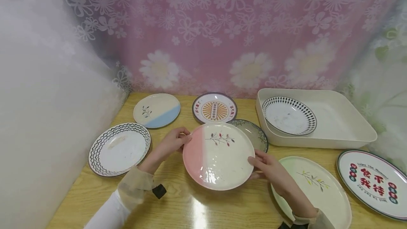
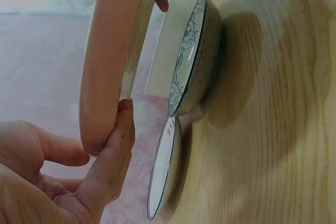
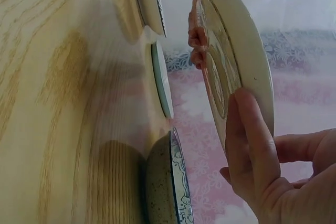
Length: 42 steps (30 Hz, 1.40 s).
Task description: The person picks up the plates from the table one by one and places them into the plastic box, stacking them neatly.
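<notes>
A round pink-and-cream plate (image 1: 222, 162) with a red-leaf twig design is held above the wooden table, its face tilted up toward the head camera. My left hand (image 1: 174, 141) pinches its pink edge, thumb on the rim and fingers beneath, as the left wrist view shows. On the opposite side my right hand (image 1: 270, 170) grips the cream edge, with fingers (image 3: 252, 124) against the underside. Behind the held plate, and partly hidden by it, stands a deeper dish with a blue floral rim (image 1: 254, 133). A green-edged plate (image 1: 313, 183) lies beneath the right forearm.
A zigzag-rimmed plate (image 1: 121, 147) lies left, a cream-and-blue plate (image 1: 157, 110) and an orange-sunburst plate (image 1: 214, 108) at the back. One diamond-rimmed plate (image 1: 289, 116) leans inside a cream bin (image 1: 343, 116). Far right lies a plate with red characters (image 1: 375, 183). Curtains hang behind.
</notes>
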Motion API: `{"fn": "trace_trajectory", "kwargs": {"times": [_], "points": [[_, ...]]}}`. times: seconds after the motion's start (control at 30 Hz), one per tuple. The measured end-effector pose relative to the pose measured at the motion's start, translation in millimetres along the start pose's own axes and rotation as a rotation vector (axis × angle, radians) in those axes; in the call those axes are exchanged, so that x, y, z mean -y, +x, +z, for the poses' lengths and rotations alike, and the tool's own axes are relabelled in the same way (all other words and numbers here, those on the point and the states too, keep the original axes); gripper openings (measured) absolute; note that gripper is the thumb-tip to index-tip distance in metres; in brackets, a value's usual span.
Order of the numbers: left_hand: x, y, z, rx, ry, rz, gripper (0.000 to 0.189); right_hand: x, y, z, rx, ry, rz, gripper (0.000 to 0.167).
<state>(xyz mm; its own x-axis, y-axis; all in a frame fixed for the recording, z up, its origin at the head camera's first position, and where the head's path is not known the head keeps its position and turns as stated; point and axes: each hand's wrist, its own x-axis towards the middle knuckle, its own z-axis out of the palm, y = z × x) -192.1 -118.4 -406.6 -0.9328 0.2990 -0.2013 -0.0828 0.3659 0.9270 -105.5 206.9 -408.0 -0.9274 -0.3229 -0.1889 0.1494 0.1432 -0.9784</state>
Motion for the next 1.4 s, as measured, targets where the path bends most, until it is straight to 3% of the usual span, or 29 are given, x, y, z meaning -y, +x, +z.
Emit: {"fn": "trace_trajectory", "kwargs": {"times": [0.17, 0.53, 0.87, 1.17, 1.4], "points": [[0.5, -3.2, 5.2, 0.016, -0.029, -0.009, 0.021, -1.2, -1.9, -9.3, 0.048, 0.006, -0.032, 0.054], [5.3, -3.0, 12.3, 0.082, -0.099, 0.035, 0.022, -3.8, -7.3, -20.2, 0.066, 0.026, -0.076, 0.05], [1.4, -2.3, 14.0, 0.137, -0.111, 0.068, 0.027, -1.7, -12.4, -29.5, 0.035, 0.002, -0.068, 0.055], [-3.1, 0.2, 17.0, 0.199, -0.128, 0.134, 0.04, 5.1, -15.7, -55.9, 0.024, 0.003, -0.113, 0.048], [-2.9, -2.7, 20.3, 0.243, -0.125, 0.163, 0.046, 11.3, -20.0, -84.9, 0.01, 0.043, -0.193, 0.031]]}}
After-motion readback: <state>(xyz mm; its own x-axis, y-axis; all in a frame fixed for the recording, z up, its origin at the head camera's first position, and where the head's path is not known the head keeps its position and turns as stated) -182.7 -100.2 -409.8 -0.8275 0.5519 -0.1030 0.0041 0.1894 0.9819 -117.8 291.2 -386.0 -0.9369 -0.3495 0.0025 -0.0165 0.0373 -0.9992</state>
